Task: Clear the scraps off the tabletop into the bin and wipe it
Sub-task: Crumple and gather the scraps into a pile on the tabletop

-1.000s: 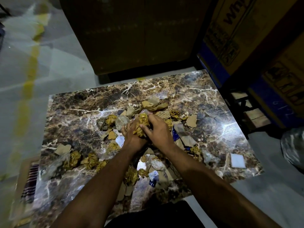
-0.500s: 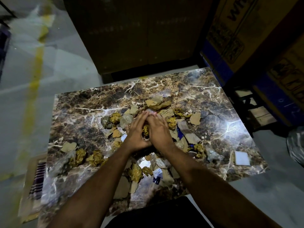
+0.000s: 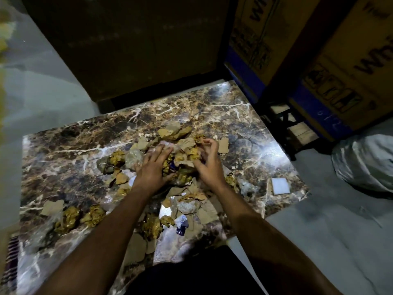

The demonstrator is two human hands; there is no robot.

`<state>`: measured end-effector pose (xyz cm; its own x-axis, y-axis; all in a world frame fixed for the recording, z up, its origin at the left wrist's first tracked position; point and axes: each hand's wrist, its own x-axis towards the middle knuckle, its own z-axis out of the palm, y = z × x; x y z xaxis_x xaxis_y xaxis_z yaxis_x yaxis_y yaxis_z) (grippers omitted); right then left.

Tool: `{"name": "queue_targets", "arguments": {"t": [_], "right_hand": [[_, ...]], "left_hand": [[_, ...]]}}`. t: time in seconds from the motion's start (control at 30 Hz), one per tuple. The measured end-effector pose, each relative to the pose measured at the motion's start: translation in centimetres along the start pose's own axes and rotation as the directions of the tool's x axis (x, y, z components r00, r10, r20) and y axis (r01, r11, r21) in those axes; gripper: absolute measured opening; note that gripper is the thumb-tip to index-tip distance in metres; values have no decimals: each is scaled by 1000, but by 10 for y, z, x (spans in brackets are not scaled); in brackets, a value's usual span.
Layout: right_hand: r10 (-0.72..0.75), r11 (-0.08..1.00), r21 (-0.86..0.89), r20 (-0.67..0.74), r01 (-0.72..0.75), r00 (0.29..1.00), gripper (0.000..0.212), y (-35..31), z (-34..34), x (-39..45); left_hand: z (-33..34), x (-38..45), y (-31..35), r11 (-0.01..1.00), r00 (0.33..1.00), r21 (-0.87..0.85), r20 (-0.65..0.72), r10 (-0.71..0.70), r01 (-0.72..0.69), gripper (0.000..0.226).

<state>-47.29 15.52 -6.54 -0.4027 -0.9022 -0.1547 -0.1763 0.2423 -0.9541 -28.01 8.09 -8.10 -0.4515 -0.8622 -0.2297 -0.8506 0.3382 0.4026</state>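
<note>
Centrally, the scraps (image 3: 182,160) lie heaped on the marble desk (image 3: 63,150); the left hand (image 3: 152,167) rests flat-fingered on them, the right hand (image 3: 207,165) curls loosely over the pile. A white square (image 3: 280,185) lies apart at right. Cardboard boxes (image 3: 331,67) crowd the far-right edge, with a pale bag (image 3: 365,165) on the floor.

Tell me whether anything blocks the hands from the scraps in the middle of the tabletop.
Nothing visible does. The left hand already lies flat on the heap of scraps, and the right hand curls its fingers into it from the other side. No bin is clearly in view, so that route can't be judged.
</note>
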Motion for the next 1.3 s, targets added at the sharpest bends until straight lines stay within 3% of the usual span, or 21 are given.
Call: {"name": "queue_targets", "arguments": {"t": [0.07, 0.17, 0.27, 0.4, 0.5, 0.67, 0.8, 0.97, 1.2, 1.3], "right_hand": [[-26, 966, -257, -213, -30, 977, 65, 20, -34, -12], [-34, 722, -629, -448, -288, 893, 61, 61, -89, -36], [91, 573, -642, -568, -509, 818, 67, 96, -126, -53], [314, 616, -533, -509, -580, 801, 75, 112, -131, -63], [358, 631, -540, -434, -557, 827, 83, 116, -130, -62], [162, 663, -654, -349, -364, 923, 75, 116, -97, -63], [124, 804, -471, -463, -362, 878, 69, 99, -43, -53], [53, 969, -209, -333, -129, 941, 67, 79, 11, -33], [43, 998, -21, -327, -53, 944, 70, 62, 45, -11], [9, 1000, 14, -269, -5, 963, 62, 47, 52, -7]], "left_hand": [[3, 2, 3, 1000, 1000, 17, -10, 1, -1, 96], [5, 5, 6, 999, 1000, 31, -17, 15, -15, 96], [6, 7, 10, 999, 1000, 31, -12, 11, -11, 95], [8, 5, 11, 999, 999, 32, -32, 8, -7, 96], [10, 5, 10, 999, 999, 35, -42, 6, -5, 97], [12, 4, 11, 999, 998, 33, -57, -5, 7, 98], [13, 3, 12, 1000, 998, -2, -58, -5, 5, 99], [14, 1, 8, 999, 999, -42, -49, -4, 2, 103], [12, -1, 13, 998, 998, -34, -40, -50, 48, 101], [15, 0, 10, 998, 998, -31, -50, -49, 48, 106]]}}
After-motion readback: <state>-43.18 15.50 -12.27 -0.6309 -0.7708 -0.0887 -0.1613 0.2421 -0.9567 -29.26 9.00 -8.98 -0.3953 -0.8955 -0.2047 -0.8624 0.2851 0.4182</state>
